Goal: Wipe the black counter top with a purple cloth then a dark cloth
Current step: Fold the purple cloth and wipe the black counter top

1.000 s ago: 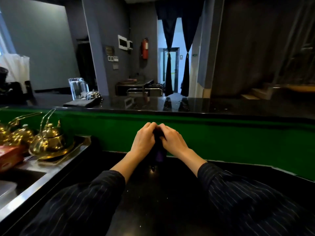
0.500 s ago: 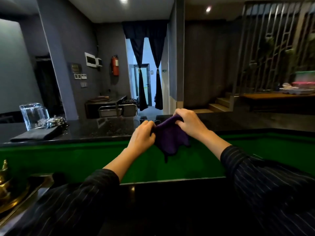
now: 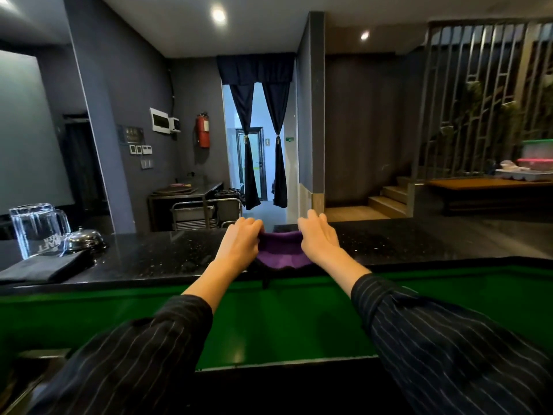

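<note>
Stretches the purple cloth (image 3: 281, 253) at the front edge of the speckled black counter top (image 3: 155, 259): left hand (image 3: 239, 244) pinching one end, fingers curled, right hand (image 3: 318, 241) gripping the other. Far left on it: folded dark cloth (image 3: 45, 268), glass mugs (image 3: 36, 229), service bell (image 3: 84, 238). Green panel (image 3: 284, 322) below.

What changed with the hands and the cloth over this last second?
The left hand and right hand raised the bunched purple cloth forward, spread it apart and laid it on the black speckled counter top, each still gripping an edge. The folded dark cloth, clear glass jug and silver metal bell stayed put.
</note>
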`<move>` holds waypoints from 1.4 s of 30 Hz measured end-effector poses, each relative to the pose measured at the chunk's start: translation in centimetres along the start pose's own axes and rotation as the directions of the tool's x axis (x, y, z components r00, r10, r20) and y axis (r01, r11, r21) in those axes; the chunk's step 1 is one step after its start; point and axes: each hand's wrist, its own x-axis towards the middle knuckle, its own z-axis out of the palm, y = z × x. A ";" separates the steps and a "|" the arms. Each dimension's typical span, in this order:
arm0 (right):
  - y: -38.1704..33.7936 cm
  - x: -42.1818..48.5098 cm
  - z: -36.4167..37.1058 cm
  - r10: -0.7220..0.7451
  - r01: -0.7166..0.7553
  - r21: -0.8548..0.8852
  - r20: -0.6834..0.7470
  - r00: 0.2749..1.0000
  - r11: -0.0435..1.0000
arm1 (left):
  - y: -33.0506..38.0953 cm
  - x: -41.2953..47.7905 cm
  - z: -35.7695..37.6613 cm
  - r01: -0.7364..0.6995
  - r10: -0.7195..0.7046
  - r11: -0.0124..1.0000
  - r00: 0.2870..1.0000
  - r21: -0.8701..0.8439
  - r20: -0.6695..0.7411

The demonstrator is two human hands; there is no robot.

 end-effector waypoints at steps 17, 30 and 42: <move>-3.7 -1.5 2.6 -0.130 0.097 0.151 0.227 0.965 0.984 | -2.3 -0.5 2.5 0.221 -0.223 0.974 0.975 -0.057 -0.028; -1.5 5.9 6.3 0.067 -0.077 -0.019 0.713 0.698 0.997 | -3.3 -1.6 2.3 0.369 -0.369 0.929 0.912 0.035 0.179; 0.5 3.6 4.0 0.053 -0.102 0.051 0.586 0.808 0.994 | -4.2 -1.1 1.8 0.340 -0.373 0.928 0.863 0.154 0.341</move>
